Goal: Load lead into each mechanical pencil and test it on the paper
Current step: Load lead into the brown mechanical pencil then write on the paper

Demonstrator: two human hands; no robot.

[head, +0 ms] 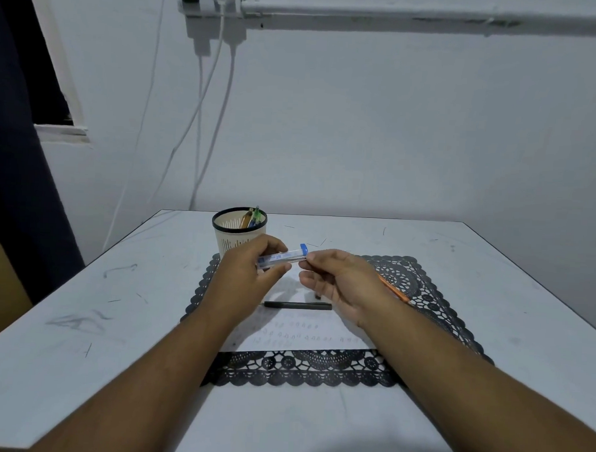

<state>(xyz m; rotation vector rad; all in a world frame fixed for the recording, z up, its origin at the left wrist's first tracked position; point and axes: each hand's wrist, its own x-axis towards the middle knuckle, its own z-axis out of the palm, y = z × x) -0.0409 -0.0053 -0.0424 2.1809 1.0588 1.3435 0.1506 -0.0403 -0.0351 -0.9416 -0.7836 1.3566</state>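
My left hand (pixel 250 270) grips a clear lead tube (pixel 283 257) with a blue cap (pixel 303 249), held above the paper. My right hand (pixel 338 282) has its fingertips at the capped end of the tube and also holds an orange mechanical pencil (pixel 394 290), which sticks out to the right behind the hand. A black mechanical pencil (pixel 298 305) lies on the white paper (pixel 305 335), which carries rows of faint pencil marks. A tiny dark piece (pixel 317 296) lies just above the black pencil.
A cream pencil cup (pixel 233 236) with several pencils stands at the back, behind my left hand. The paper rests on a black lace mat (pixel 423 292) on the white table (pixel 81 319). White cables (pixel 205 119) hang down the wall behind.
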